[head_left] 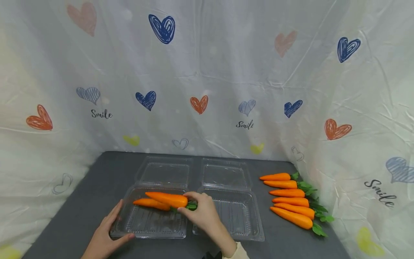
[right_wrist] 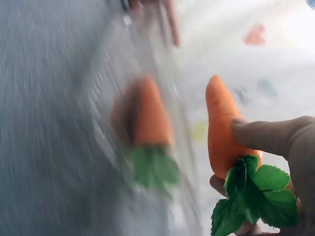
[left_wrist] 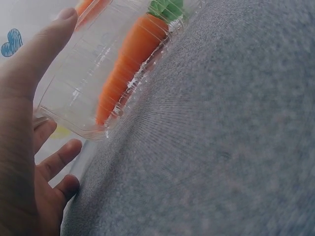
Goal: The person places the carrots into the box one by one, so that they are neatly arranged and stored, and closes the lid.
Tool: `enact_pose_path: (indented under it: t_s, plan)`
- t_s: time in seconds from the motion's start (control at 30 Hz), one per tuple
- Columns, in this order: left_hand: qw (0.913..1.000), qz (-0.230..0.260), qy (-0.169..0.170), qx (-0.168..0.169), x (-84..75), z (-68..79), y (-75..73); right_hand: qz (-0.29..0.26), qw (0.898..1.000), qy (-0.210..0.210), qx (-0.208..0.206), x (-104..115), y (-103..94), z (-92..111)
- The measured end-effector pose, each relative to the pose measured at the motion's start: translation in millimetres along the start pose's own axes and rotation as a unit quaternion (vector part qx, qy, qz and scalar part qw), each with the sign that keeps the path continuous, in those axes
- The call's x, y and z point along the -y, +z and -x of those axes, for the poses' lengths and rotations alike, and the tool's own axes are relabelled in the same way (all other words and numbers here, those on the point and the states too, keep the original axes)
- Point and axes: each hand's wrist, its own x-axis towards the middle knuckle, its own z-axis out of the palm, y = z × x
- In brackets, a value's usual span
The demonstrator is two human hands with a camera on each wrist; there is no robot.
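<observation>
In the head view my right hand pinches a carrot near its leafy end, held over the left clear plastic container. Another carrot lies inside that container, partly hidden behind the held one. The right wrist view shows thumb and fingers on opposite sides of the held carrot, its green leaves hanging toward the palm. My left hand rests at the container's near left corner, fingers extended along its side and thumb by the front rim. From the left wrist, the fingers look spread.
A second clear container stands to the right, its lid folded back like the left one's lid. Several carrots lie in a row on the grey table at the right. A printed curtain surrounds the table.
</observation>
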Motion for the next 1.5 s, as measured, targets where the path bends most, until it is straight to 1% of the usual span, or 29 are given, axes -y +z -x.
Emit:
enact_pose_path:
  t_s: [0.1, 0.23, 0.33, 0.4, 0.5, 0.57, 0.7, 0.77, 0.83, 0.87, 0.93, 1.0, 1.1, 1.17, 1.2, 1.27, 1.37, 1.43, 1.5]
  plan:
    - [1.0, 0.007, 0.001, -0.001, 0.2, -0.2, 0.7, 0.021, 0.999, -0.01, 0.022, 12, 20.7, -2]
    - [0.9999, 0.01, 0.001, -0.001, 0.2, -0.3, 2.2, 0.048, 0.998, -0.015, 0.033, 21, 40.6, 0]
    - [0.9995, 0.022, -0.007, 0.019, -0.4, 1.2, 4.1, 0.089, 0.995, -0.009, 0.032, 23, 51.0, 5]
    - [0.9988, 0.032, -0.015, 0.035, -0.7, 2.5, 5.4, 0.127, 0.992, -0.005, 0.03, 23, 56.9, 8]
    - [0.9976, 0.045, -0.023, 0.048, -0.7, 3.4, 6.1, 0.177, 0.984, 0.0, 0.023, 25, 63.9, 9]
    - [0.9977, 0.046, -0.021, 0.046, -0.6, 2.9, 5.6, 0.203, 0.979, -0.001, 0.019, 27, 67.4, 8]
    - [0.9989, 0.03, -0.014, 0.031, -0.7, 0.0, 4.4, 0.235, 0.972, 0.0, 0.013, 29, 71.6, 3]
    - [0.999, 0.029, -0.015, 0.031, -0.9, -0.3, 3.7, 0.234, 0.972, -0.002, 0.011, 28, 72.7, 2]
    - [0.9985, 0.038, -0.018, 0.036, -1.0, 0.2, 2.8, 0.213, 0.977, -0.006, 0.01, 27, 71.0, 2]
    - [0.9983, 0.04, -0.02, 0.038, -1.1, 0.6, 2.4, 0.197, 0.98, -0.009, 0.012, 26, 68.7, 2]
    - [0.9979, 0.047, -0.022, 0.039, -1.4, 1.1, 1.6, 0.148, 0.989, -0.009, 0.025, 26, 59.7, 4]
    - [0.9984, 0.04, -0.021, 0.033, -1.7, 0.1, 1.3, 0.093, 0.995, -0.006, 0.039, 25, 45.5, 5]
    - [0.9994, 0.027, -0.01, 0.02, -2.5, -3.1, 2.4, 0.028, 0.998, -0.004, 0.047, 22, 16.8, 12]
    - [0.9998, 0.017, -0.003, 0.013, -2.7, -4.4, 3.7, 0.004, 0.999, -0.014, 0.035, 15, -3.4, 19]
    - [0.9999, 0.013, 0.0, 0.01, -2.6, -4.5, 4.2, -0.003, 1.0, -0.022, 0.019, 10, -13.1, 24]
    - [0.9999, 0.01, 0.001, 0.009, -1.9, -4.0, 4.1, -0.009, 0.998, -0.044, -0.031, -3, -30.7, 35]
    - [0.9999, 0.004, -0.006, 0.011, -1.0, -2.2, 2.1, -0.008, 0.992, -0.055, -0.111, -27, -55.8, 51]
    - [0.9996, 0.009, -0.017, 0.019, -1.1, -1.0, -0.3, 0.007, 0.987, -0.042, -0.153, -43, -71.8, 62]
    - [0.9992, 0.021, -0.023, 0.026, -0.9, 0.8, -1.8, 0.025, 0.986, -0.005, -0.166, -57, -87.9, 75]
